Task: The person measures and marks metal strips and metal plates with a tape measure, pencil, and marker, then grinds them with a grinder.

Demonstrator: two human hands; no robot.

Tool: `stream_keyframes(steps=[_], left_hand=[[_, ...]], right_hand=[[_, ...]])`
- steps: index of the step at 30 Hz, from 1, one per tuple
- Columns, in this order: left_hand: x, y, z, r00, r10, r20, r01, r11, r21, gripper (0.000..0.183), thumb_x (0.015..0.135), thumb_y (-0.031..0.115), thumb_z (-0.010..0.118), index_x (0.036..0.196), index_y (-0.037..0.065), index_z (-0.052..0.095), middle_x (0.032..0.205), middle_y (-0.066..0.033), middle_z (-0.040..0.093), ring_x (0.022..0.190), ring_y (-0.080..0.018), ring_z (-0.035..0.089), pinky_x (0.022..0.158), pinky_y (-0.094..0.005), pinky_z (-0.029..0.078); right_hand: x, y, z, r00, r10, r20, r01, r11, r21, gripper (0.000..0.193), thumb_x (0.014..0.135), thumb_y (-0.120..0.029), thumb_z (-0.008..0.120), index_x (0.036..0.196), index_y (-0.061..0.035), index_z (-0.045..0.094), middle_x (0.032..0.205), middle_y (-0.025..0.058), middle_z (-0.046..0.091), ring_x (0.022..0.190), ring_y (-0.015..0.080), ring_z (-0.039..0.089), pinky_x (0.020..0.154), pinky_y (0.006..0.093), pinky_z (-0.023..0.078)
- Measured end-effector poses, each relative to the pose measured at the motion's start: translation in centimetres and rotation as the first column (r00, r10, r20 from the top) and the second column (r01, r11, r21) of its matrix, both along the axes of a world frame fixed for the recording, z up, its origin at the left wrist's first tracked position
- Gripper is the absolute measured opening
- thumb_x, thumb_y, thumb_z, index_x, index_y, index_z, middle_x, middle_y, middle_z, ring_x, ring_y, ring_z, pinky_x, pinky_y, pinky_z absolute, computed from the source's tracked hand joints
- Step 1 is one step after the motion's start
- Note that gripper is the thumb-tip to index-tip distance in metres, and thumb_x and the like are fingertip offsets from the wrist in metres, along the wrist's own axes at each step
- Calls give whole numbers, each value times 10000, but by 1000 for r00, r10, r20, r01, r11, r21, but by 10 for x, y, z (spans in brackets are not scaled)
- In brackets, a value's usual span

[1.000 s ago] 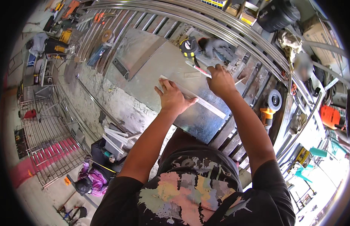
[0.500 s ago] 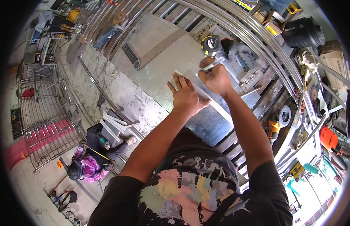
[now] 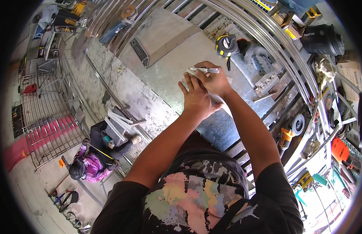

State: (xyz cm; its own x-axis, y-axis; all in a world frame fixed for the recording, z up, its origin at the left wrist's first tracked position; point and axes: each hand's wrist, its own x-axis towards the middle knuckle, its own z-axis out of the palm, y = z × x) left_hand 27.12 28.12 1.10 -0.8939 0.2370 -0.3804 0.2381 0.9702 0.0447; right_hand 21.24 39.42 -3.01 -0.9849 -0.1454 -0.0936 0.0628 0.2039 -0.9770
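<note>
My spread left fingers (image 3: 188, 82) press the half-hidden strip (image 3: 227, 109), seemingly light, stiff, best held lengthwise; my right fingers (image 3: 201, 75) pinch the pen (image 3: 209, 70).

Open sheet (image 3: 167, 74) leftward, tape measure (image 3: 226, 44) blocking ahead

Pale strip (image 3: 226, 109) partly hidden under left hand (image 3: 197, 100); marker (image 3: 209, 70) tip unclear; steel tubes (image 3: 267, 34) cut by top edge

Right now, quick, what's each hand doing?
Left hand: open, spread over the strip.
Right hand: closed, holding a pen.
</note>
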Motion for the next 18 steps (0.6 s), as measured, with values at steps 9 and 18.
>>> stream_keyframes(steps=[9,18], left_hand=[[-1,0,0,1000,1,13,-2,999,44,1371,781,765,773,1664,-97,178,1608,-431,231,1579,-611,116,1231,-769,150],[0,-1,1,1000,-9,-17,10,999,45,1372,778,787,758,1645,-125,212,1598,-412,249,1577,-596,115,1220,-773,177]], right_hand=[[-2,1,2,1000,0,6,0,1000,-4,200,996,-126,708,1161,-16,733,980,98,768,840,157,679,782,326,564],[-14,5,7,998,58,-18,-57,995,83,199,983,-169,716,1131,-40,747,947,118,765,828,214,701,784,357,572]])
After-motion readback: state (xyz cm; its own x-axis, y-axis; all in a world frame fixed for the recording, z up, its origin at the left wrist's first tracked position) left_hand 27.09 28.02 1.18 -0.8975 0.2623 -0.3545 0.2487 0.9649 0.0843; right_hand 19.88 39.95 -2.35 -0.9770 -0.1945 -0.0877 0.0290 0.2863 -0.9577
